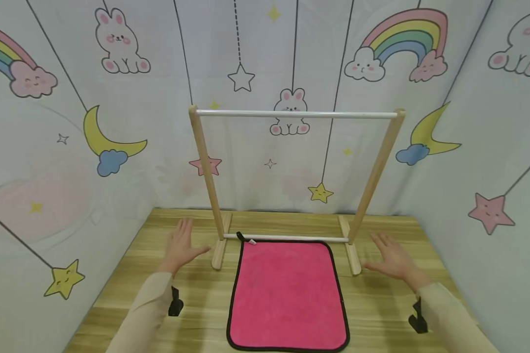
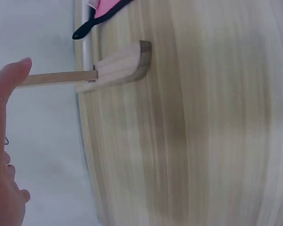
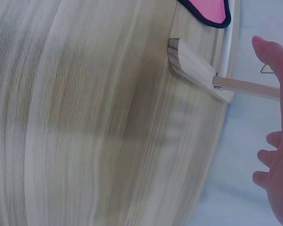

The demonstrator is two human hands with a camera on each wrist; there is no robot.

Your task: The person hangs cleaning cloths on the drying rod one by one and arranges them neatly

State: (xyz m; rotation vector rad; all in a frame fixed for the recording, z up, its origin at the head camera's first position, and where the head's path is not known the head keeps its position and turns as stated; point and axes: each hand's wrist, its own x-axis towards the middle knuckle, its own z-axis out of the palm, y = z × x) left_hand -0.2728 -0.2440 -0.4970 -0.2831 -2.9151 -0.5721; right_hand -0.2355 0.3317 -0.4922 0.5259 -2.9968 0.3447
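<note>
A pink towel (image 1: pixel 289 294) with a black border lies flat on the wooden table, a black loop and small white tag at its far left corner. Behind it stands a wooden rack (image 1: pixel 377 171) with white bars at top and bottom. My left hand (image 1: pixel 181 247) hovers left of the rack's left foot (image 2: pixel 118 66), fingers extended and thumb spread, touching nothing. On the other side, my right hand (image 1: pixel 392 257) is held near the right foot (image 3: pixel 193 68), its thumb also apart from the fingers and nothing in it.
The table (image 1: pixel 185 323) meets a light cloth backdrop (image 1: pixel 256 59) printed with rabbits, rainbows, moons and stars at the back and both sides. The rack's upper bar (image 1: pixel 296 114) spans well above the tabletop. Each wrist carries a black camera mount (image 1: pixel 175 302).
</note>
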